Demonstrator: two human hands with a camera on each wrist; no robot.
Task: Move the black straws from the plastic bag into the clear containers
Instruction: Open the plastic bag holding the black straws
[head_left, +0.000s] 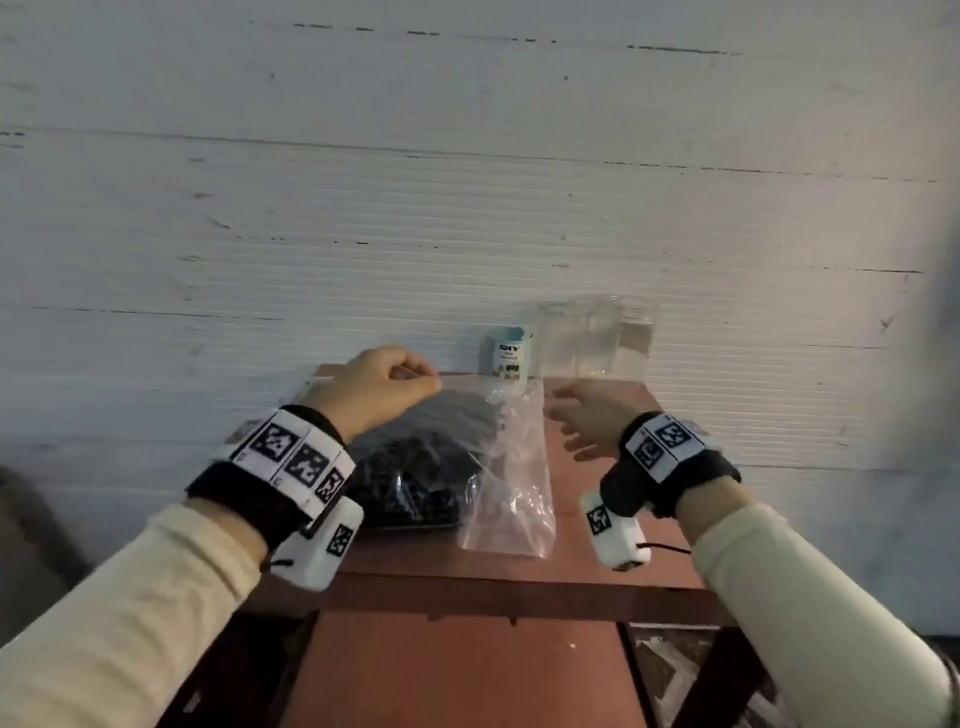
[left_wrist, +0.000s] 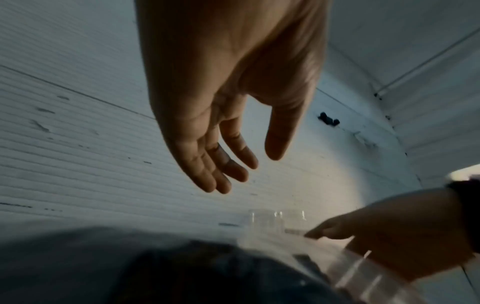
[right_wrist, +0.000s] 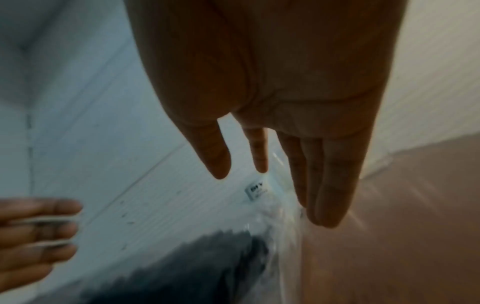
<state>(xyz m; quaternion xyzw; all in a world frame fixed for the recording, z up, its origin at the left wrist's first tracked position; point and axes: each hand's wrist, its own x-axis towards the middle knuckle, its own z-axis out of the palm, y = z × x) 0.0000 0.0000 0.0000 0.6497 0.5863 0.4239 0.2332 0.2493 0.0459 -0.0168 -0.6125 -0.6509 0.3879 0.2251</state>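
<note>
A clear plastic bag (head_left: 511, 499) lies on the red-brown table (head_left: 587, 551), its left half packed with black straws (head_left: 426, 462). Several clear containers (head_left: 597, 338) stand at the table's far edge against the wall. My left hand (head_left: 410, 382) hovers above the far end of the straws, holding nothing. In the left wrist view its fingers (left_wrist: 221, 174) hang relaxed and nearly straight. My right hand (head_left: 569, 415) hovers with spread fingers just right of the bag's clear part, in front of the containers, also holding nothing. In the right wrist view its fingers (right_wrist: 330, 195) are straight above the bag's edge (right_wrist: 283, 226).
A small cup with a "DIY" label (head_left: 509, 356) stands left of the containers at the back. A white ribbed wall (head_left: 467, 182) rises directly behind the narrow table. The table's front edge (head_left: 493, 592) drops to a lower shelf (head_left: 467, 675).
</note>
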